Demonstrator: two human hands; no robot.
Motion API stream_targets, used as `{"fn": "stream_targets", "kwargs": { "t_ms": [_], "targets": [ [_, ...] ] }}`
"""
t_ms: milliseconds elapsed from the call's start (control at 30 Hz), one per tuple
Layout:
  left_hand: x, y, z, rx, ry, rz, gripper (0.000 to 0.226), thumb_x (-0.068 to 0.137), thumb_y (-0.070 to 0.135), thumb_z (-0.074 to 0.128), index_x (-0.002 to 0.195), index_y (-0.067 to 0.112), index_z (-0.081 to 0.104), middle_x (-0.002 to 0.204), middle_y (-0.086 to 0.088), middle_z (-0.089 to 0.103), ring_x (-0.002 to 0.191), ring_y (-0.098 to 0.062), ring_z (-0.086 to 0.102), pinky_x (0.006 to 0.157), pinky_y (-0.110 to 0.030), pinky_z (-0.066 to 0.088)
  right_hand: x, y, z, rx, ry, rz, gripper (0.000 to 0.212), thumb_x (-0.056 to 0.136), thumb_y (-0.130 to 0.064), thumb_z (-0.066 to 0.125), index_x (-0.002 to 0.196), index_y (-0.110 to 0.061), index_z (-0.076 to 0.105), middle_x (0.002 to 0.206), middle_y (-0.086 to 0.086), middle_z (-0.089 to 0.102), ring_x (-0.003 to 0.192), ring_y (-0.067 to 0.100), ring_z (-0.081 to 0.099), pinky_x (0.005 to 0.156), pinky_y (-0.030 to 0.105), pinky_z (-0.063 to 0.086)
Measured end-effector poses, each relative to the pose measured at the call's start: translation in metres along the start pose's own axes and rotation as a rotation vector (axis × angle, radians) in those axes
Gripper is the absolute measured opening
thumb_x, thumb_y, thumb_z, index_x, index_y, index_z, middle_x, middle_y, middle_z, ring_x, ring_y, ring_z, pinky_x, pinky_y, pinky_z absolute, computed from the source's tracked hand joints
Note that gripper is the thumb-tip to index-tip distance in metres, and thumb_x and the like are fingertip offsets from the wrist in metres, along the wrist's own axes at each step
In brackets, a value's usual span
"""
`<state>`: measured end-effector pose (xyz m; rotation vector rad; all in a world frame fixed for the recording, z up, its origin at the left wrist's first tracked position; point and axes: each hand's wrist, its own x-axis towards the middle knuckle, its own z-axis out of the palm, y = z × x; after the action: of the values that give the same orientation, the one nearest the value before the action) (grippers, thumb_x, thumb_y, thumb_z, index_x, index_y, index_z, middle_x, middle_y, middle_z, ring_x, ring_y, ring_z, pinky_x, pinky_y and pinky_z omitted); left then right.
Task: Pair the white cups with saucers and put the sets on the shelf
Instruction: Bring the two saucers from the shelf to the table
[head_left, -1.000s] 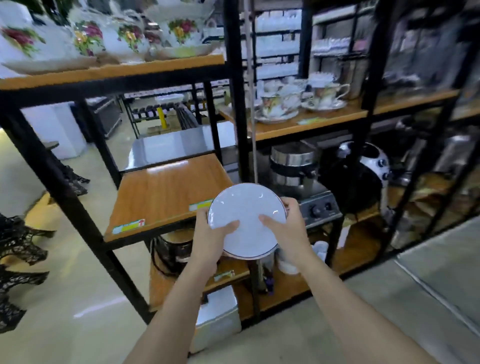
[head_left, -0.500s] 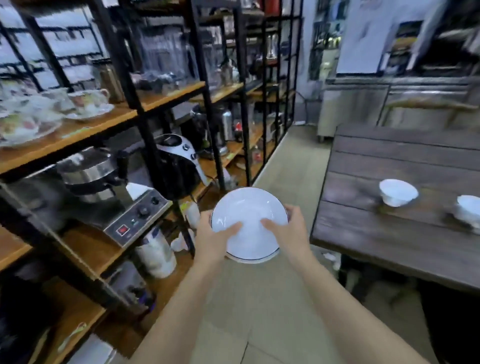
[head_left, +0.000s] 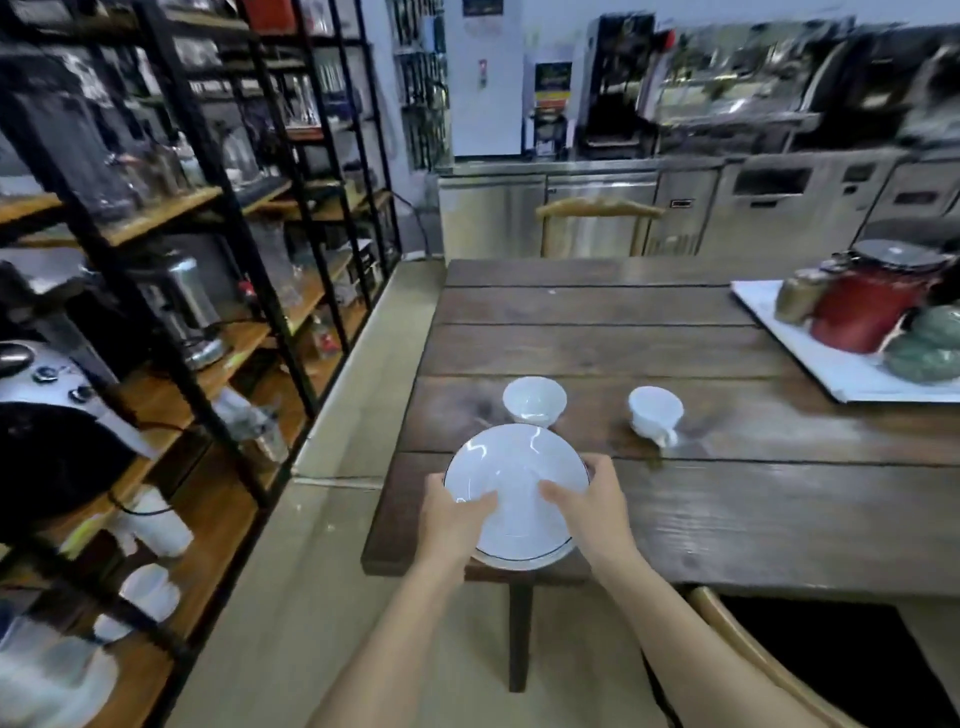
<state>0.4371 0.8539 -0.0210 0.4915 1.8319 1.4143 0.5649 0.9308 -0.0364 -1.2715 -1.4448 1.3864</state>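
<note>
I hold white saucers (head_left: 514, 467), apparently a stack, with a dark rim line, over the near left corner of the dark wooden table (head_left: 727, 519). My left hand (head_left: 449, 519) grips the left edge, my right hand (head_left: 592, 506) the right edge, both thumbs on top. Just beyond the saucers a white cup (head_left: 534, 399) stands upright on the table. A second white cup (head_left: 655, 413) stands to its right, its handle towards me. The black-framed shelf (head_left: 218, 364) with wooden boards runs along the left.
The shelf boards carry appliances, glassware and white containers. A white tray (head_left: 831, 364) with a red pot and green items lies at the table's far right. A wooden chair back (head_left: 597, 213) stands at the table's far side, another (head_left: 753, 654) at the near right. Steel counters line the back wall.
My view has swung from the shelf to the right, onto the table. The saucers stay in both hands and are now over the table corner, close to the two cups.
</note>
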Motion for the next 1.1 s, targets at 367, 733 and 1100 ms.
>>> {"fn": "stream_targets", "kwargs": {
  "t_ms": [367,733,1100],
  "targets": [
    [0.066,-0.009,0.085,0.124,-0.172,-0.252,0.03,0.085,0.013,0.056,0.114,0.006,0.055,0.128,-0.016,0.05,0.108,-0.035,0.055,0.062,-0.042,0.057,0.074,0.044,-0.05,-0.285,0.086,0.153,0.041,0.077,-0.023,0.065,0.109,-0.013,0.041,0.108,0.005,0.059,0.098,0.028,0.058,0.085,0.048,0.049],
    [0.111,-0.008,0.106,0.071,-0.394,-0.304,0.037,0.09,0.0,0.041,0.113,0.019,0.062,0.11,-0.001,0.066,0.095,-0.017,0.06,0.073,-0.035,0.054,0.122,0.071,-0.058,-0.402,0.118,0.271,0.046,0.079,-0.028,0.066,0.115,-0.012,0.042,0.104,-0.001,0.057,0.094,0.02,0.056,0.079,0.04,0.049],
    [0.137,-0.018,0.114,0.176,-0.365,-0.234,0.031,0.085,-0.003,0.042,0.079,0.019,0.062,0.093,0.001,0.063,0.089,-0.019,0.052,0.085,-0.031,0.041,0.14,0.076,-0.056,-0.544,0.121,0.301,0.047,0.079,-0.037,0.063,0.118,-0.014,0.049,0.118,0.005,0.056,0.104,0.026,0.057,0.088,0.048,0.048]
  ]
}}
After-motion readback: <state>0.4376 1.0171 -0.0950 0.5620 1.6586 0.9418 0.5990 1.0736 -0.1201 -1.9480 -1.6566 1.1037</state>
